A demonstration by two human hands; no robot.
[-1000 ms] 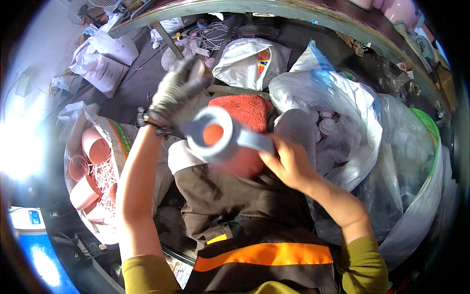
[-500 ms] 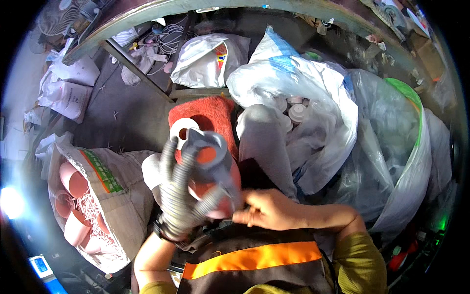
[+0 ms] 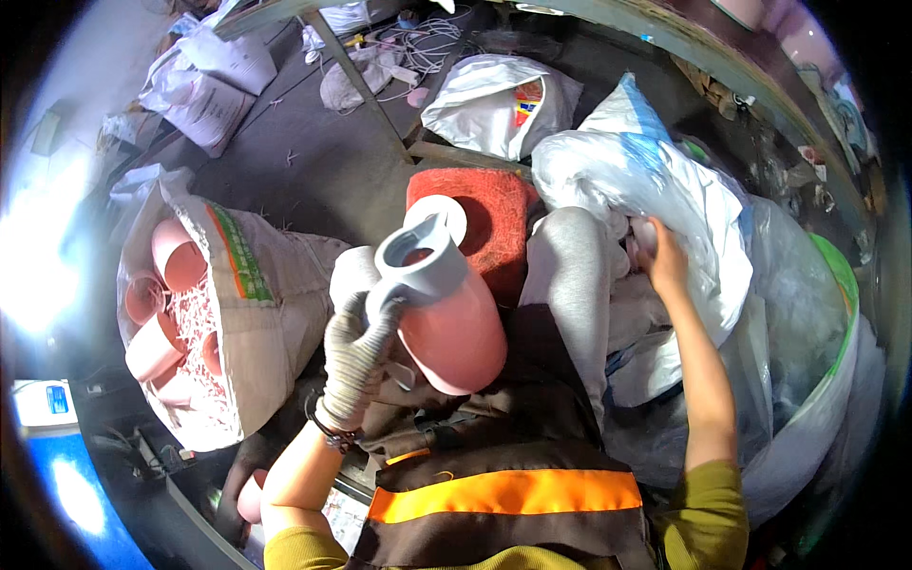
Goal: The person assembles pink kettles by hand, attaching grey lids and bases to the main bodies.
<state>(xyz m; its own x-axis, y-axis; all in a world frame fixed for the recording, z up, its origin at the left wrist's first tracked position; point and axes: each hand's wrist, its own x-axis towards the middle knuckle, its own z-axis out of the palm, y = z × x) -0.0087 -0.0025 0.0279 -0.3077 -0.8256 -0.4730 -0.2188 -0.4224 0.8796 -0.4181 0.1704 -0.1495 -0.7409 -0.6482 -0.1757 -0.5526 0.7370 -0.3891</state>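
Currently, the jug (image 3: 458, 334) is held tilted before the red cloth (image 3: 503, 223), its handle (image 3: 387, 292) gripped by the gloved left hand (image 3: 355, 359), fingers curled. The right hand (image 3: 668, 258) is lowered into the white bag (image 3: 730, 255) among lids (image 3: 619, 228); whether one is pinched cannot be told. Leftward, pink cups (image 3: 179, 258) are held by a sack (image 3: 285, 328).

1 gray-topped jug (image 3: 456, 328), 1 red cloth (image 3: 499, 228), 1 gloved hand (image 3: 357, 356) and 1 bare hand (image 3: 665, 258) show.

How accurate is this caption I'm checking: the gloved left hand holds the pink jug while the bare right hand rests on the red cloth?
The head view shows the right hand in the open white bag, not on the red cloth; the rest stands.
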